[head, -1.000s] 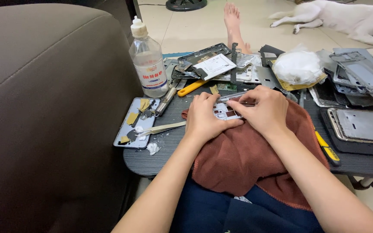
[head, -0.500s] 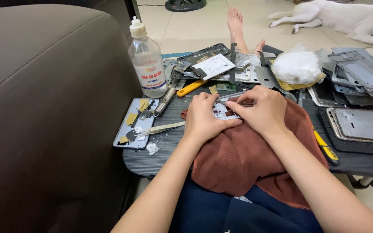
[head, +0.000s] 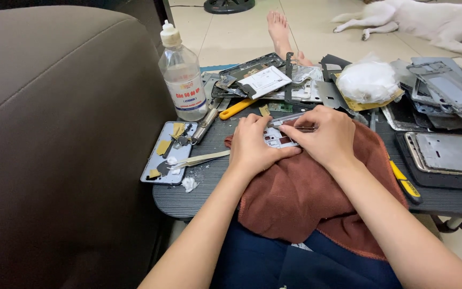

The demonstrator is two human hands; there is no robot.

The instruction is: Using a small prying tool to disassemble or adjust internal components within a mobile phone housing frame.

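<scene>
A small silver phone frame (head: 275, 137) lies on a brown cloth (head: 300, 198) spread over the front of a dark table (head: 188, 199). My left hand (head: 255, 145) presses on the frame's near left side and grips it. My right hand (head: 324, 135) is closed over its right end, pinching a thin dark tool (head: 303, 128) against it. Most of the frame is hidden under both hands.
A clear bottle (head: 183, 75) with a white cap stands at the table's back left. A back cover with scraps and tweezers (head: 168, 152) lies left. Yellow-handled tools (head: 236, 108), phone parts (head: 445, 88), a white bag (head: 367, 81). Sofa arm (head: 54, 134) left; a white dog (head: 429, 18) on the floor.
Both hands stay on the phone frame with only small finger shifts. A foot on the floor beyond the table has moved slightly.
</scene>
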